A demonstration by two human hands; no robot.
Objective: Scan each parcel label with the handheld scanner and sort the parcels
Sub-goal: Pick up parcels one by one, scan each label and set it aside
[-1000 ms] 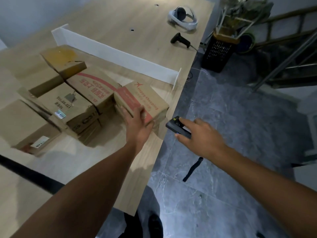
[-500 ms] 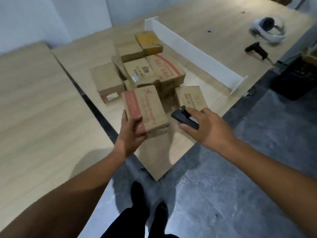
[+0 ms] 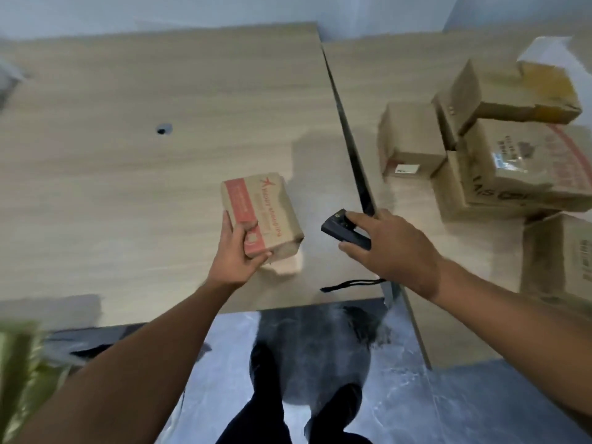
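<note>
dim indoor light; motion blur; edges warped, smeared

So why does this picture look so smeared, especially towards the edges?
Head view: blur, likely from head movement, smears the stacked parcels and the left edge; the red-printed parcel in the left hand and the scanner in the right hand are sharper; a soft shadow lies on the table.

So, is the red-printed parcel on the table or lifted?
Lifted and tilted: the left hand grips the parcel at its near end, above the table.
</note>
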